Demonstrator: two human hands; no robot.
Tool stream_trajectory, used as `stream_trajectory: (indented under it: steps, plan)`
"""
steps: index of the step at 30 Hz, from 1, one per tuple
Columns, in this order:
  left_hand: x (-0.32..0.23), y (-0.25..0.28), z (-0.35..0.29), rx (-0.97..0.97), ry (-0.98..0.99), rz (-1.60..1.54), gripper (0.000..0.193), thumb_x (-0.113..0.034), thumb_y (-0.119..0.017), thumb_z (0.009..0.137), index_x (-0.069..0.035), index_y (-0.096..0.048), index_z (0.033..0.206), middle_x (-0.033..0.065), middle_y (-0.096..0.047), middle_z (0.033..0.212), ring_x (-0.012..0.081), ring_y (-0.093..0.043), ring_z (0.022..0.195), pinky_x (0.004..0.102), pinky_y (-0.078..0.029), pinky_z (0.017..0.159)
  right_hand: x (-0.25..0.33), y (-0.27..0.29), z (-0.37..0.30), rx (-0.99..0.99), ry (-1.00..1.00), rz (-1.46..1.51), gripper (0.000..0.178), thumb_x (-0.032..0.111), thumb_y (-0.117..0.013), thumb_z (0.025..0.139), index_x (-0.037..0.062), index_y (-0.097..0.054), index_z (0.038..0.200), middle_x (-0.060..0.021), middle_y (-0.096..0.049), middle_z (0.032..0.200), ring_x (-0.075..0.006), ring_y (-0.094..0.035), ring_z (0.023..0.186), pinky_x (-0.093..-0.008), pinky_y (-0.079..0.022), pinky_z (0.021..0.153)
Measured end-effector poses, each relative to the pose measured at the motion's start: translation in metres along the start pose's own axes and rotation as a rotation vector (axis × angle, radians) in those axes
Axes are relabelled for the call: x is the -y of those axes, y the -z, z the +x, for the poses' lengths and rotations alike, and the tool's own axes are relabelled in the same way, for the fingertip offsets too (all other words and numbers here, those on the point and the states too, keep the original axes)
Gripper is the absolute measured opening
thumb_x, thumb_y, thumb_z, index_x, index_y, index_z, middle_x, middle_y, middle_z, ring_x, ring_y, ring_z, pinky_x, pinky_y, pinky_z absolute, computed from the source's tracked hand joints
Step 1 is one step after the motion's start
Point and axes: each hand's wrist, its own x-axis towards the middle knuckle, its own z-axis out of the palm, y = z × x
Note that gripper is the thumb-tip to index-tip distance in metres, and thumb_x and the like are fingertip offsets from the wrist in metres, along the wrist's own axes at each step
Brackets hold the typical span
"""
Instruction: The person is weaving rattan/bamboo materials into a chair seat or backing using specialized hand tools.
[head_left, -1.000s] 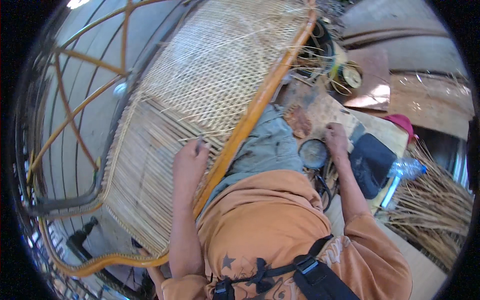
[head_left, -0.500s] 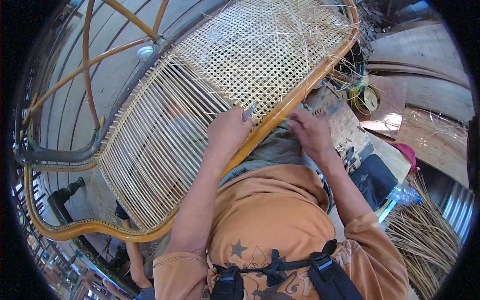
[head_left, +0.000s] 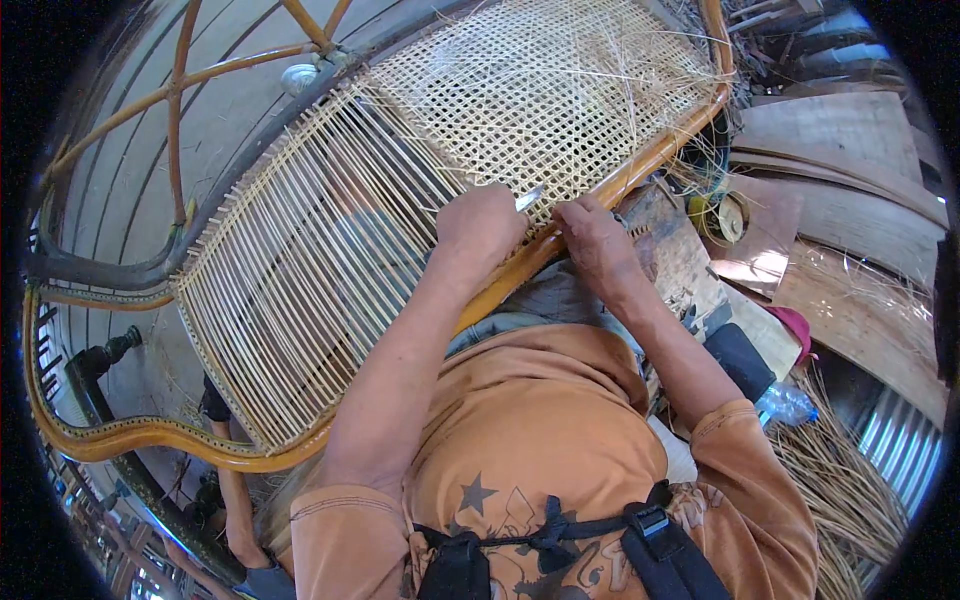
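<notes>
Across my lap lies a curved rattan frame point(head_left: 640, 178) with cane webbing point(head_left: 510, 95). The far right part is woven in an open mesh; on the left, parallel cane strands point(head_left: 300, 270) run across without the diagonal weave. My left hand point(head_left: 482, 235) is closed at the lower edge of the mesh, around a small metal blade point(head_left: 530, 197) whose tip points right over the weave. Just to its right, my right hand point(head_left: 600, 243) has its fingertips pinched together at the frame's near rail. What those fingers hold, if anything, is hidden.
Loose cane ends point(head_left: 620, 70) stick up from the mesh. Wooden boards point(head_left: 850, 240), a plastic bottle point(head_left: 788, 405) and a bundle of long strands point(head_left: 850, 480) lie at the right. Another person's arm point(head_left: 237, 500) shows below the frame at the lower left.
My right hand has moved up and left to the rail, its fingers now pinched. My left hand has shifted slightly right and up with the blade, which shows more clearly.
</notes>
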Motion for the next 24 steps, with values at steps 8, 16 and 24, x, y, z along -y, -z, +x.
stream_trajectory:
  steps: [8, 16, 24]
  plan:
    - [-0.010, 0.008, 0.004, 0.015, 0.049, 0.027, 0.029, -0.022, -0.057, 0.076, -0.001, -0.066, 0.093, 0.0202, -0.065, 0.092, 0.0342, -0.064, 0.088, 0.0426, -0.050, 0.076, 0.003, 0.005, 0.006, 0.080, 0.063, -0.104, 0.012, 0.008, -0.052, 0.084, 0.0042, -0.054, 0.095, -0.0163, -0.053, 0.089, -0.0372, -0.057, 0.080, -0.0415, -0.048, 0.067]
    - [-0.009, 0.003, 0.009, 0.021, 0.073, 0.013, 0.029, -0.020, -0.056, 0.073, -0.003, -0.067, 0.095, 0.0183, -0.066, 0.095, 0.0315, -0.064, 0.091, 0.0405, -0.050, 0.079, 0.013, 0.008, 0.016, 0.236, 0.117, -0.299, 0.009, 0.006, -0.050, 0.080, 0.0032, -0.049, 0.088, -0.0162, -0.053, 0.088, -0.0374, -0.058, 0.077, -0.0437, -0.049, 0.065]
    - [-0.007, 0.006, 0.008, 0.025, 0.051, -0.029, 0.034, -0.022, -0.053, 0.075, -0.001, -0.066, 0.098, 0.0220, -0.063, 0.101, 0.0352, -0.062, 0.096, 0.0429, -0.048, 0.083, 0.009, 0.002, 0.020, 0.251, 0.215, -0.354, 0.007, 0.005, -0.048, 0.079, 0.0025, -0.050, 0.086, -0.0149, -0.053, 0.086, -0.0362, -0.059, 0.076, -0.0430, -0.049, 0.062]
